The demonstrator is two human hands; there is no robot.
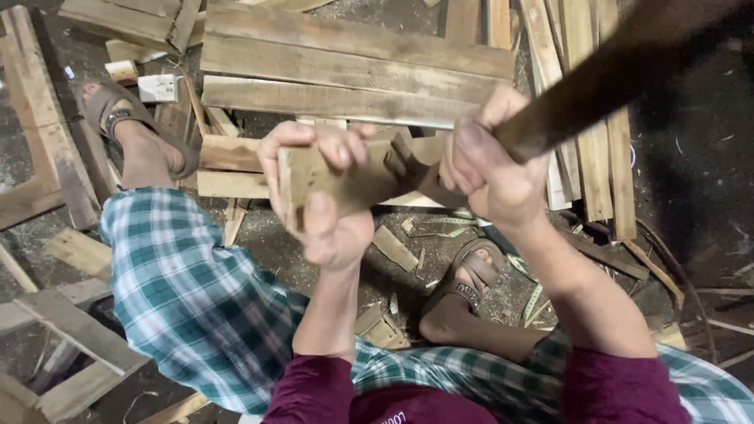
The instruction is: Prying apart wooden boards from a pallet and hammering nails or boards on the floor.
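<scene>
On the floor (314,235) at the far left lies a rough wooden frame (35,133), and just right of it a sandalled foot (118,118) rests by a small pale offcut (157,88). A leg in green checked cloth (181,290) runs down from it.

In the middle, held up above the floor, is the short wood block (345,177). The left hand (322,196) is wrapped tight round it, fingers over the top edge and thumb pressed on the near face. Touching its right end is the dark head of a long-handled tool (597,78); the right hand (491,169) is clenched round the handle close to the head. The work looks to be at the point where the tool bites into the block's end; the next move would seem to call for a firm left grip and a levering or short chopping pull of the handle, with fingers kept off the edge.

Behind, three broad planks (353,67) lie stacked side by side, and a bundle of narrow slats (581,141) runs along the right. A second sandalled foot (467,275) sits below the right hand.

Counted: one block, one tool, two hands, two feet, three broad planks.
</scene>
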